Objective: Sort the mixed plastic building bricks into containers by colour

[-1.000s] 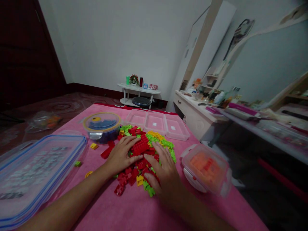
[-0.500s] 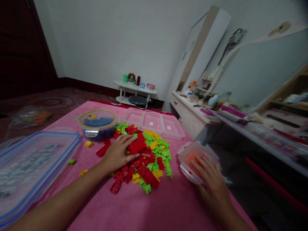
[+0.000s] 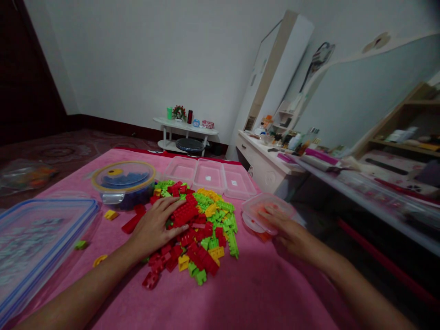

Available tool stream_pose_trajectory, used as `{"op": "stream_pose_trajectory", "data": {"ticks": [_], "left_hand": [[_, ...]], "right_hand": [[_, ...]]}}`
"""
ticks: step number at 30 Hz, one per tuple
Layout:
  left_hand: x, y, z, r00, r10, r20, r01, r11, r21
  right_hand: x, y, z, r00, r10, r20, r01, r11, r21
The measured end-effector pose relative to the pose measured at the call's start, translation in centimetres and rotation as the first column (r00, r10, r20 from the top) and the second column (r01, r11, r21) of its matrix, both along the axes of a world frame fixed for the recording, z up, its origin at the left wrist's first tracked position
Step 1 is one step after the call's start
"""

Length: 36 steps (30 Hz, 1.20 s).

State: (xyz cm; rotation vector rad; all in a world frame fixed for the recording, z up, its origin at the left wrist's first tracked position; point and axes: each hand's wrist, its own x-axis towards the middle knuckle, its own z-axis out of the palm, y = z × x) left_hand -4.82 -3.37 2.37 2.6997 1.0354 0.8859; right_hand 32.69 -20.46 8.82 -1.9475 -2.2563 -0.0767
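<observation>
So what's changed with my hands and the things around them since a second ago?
Your right hand left the block pile and moved right, onto the orange-filled box. That box seems shifted slightly away, perhaps tilted. Your left hand stayed on the pile; the three-section tray and round container look unmoved.

The left hand [image 3: 156, 227] rests on the brick pile [image 3: 197, 236]; right of that pile, the right hand [image 3: 292, 233] touches a lidded box [image 3: 252, 208].
</observation>
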Motion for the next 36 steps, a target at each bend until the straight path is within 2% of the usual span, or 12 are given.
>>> {"op": "stream_pose_trajectory", "data": {"ticks": [3, 6, 10, 15, 24, 32, 36], "left_hand": [[0.0, 0.0, -0.1, 1.000, 0.003, -0.015, -0.003, 1.000, -0.001], [0.0, 0.1, -0.2, 1.000, 0.002, -0.020, -0.002, 1.000, -0.003], [0.0, 0.1, -0.2, 1.000, 0.001, -0.020, -0.001, 1.000, -0.005], [0.0, 0.0, 0.0, 1.000, 0.006, -0.018, -0.006, 1.000, -0.005], [0.1, 0.1, -0.1, 1.000, -0.008, -0.015, 0.008, 1.000, -0.006], [0.1, 0.1, -0.1, 1.000, -0.010, 0.004, 0.010, 1.000, -0.007], [0.0, 0.0, -0.1, 1.000, 0.001, -0.012, -0.001, 1.000, -0.014]], "right_hand": [[0.5, 0.1, 3.1, 0.994, 0.063, -0.085, -0.065, 0.998, -0.016], [-0.6, 0.8, 5.7, 0.982, 0.100, -0.161, -0.117, 0.988, -0.102], [-2.1, 1.6, 7.2, 0.966, 0.133, -0.221, -0.173, 0.970, -0.173], [-2.5, 1.4, 7.2, 0.962, 0.128, -0.243, -0.166, 0.976, -0.144], [-1.2, -0.6, 6.6, 0.985, -0.043, -0.168, 0.045, 0.999, 0.003], [1.6, -1.8, 5.3, 0.997, -0.054, -0.062, 0.061, 0.991, 0.121], [0.4, -2.5, 6.2, 0.996, -0.014, -0.090, 0.038, 0.963, 0.266]]}}
